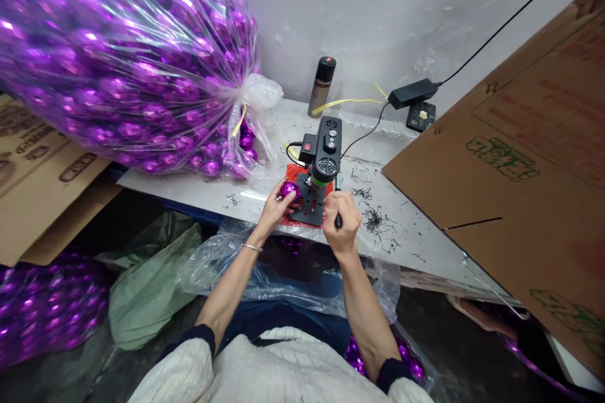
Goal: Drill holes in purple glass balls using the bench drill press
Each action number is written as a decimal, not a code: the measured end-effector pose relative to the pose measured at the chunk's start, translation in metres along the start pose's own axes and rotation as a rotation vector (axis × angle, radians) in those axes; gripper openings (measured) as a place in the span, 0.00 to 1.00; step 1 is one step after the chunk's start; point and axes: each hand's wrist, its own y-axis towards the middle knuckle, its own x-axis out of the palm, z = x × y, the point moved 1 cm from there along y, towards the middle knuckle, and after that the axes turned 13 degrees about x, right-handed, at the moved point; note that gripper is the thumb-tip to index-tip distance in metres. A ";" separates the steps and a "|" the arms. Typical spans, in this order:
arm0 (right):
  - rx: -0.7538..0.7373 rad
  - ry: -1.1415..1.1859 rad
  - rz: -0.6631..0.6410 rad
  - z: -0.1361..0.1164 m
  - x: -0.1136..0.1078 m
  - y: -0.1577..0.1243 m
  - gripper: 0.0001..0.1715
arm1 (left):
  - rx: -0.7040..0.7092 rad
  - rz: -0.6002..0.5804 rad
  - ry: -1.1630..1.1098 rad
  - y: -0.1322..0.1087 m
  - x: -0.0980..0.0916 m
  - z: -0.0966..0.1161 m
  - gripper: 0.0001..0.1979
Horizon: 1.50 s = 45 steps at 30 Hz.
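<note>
My left hand (274,204) is closed around a shiny purple ball ornament (290,191), held at the left side of a small black bench press machine (327,150). My right hand (342,217) is wrapped round the black-tipped lever handle (338,221) on the machine's right side. The machine's slotted base plate (309,204) rests on a red sheet (295,171) on the worktable. Around my right hand, small black bits (373,219) lie scattered over the table top.
A big clear bag of purple balls (155,75) fills the left of the table (227,198). A spray can (322,87) and a power adapter (413,94) are near the wall. Cardboard boxes stand at right (510,157) and left (38,182). Plastic sheeting (265,277) covers my lap.
</note>
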 end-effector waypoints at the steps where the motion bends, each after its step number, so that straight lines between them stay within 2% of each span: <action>1: 0.009 -0.001 -0.004 0.000 0.000 0.000 0.14 | -0.005 -0.006 -0.029 0.000 -0.001 -0.001 0.39; 4: 0.033 0.005 -0.006 0.000 0.000 -0.001 0.14 | -0.013 0.008 -0.042 0.003 -0.001 -0.005 0.32; 7: 0.042 0.014 -0.011 0.001 0.000 -0.001 0.14 | 0.076 0.030 0.098 0.007 0.001 -0.009 0.29; 11: 0.036 0.004 -0.024 0.002 -0.001 -0.002 0.14 | 0.245 0.017 0.327 0.007 0.008 -0.009 0.28; 17: 0.022 0.015 -0.030 0.001 -0.002 -0.002 0.13 | 0.343 -0.041 0.523 -0.001 0.015 -0.013 0.25; 22: 0.024 -0.003 -0.027 0.000 -0.002 -0.001 0.13 | 0.465 -0.113 0.647 -0.003 0.015 -0.021 0.27; 27: 0.003 -0.018 -0.011 -0.002 -0.003 -0.001 0.12 | 0.608 -0.165 0.666 -0.005 0.026 -0.026 0.28; 35: -0.011 -0.009 0.009 -0.001 -0.001 -0.004 0.12 | 0.612 -0.160 0.605 -0.004 0.030 -0.036 0.28; 45: -0.037 0.042 0.073 0.020 0.015 -0.025 0.11 | 0.602 -0.165 0.593 -0.004 0.029 -0.040 0.28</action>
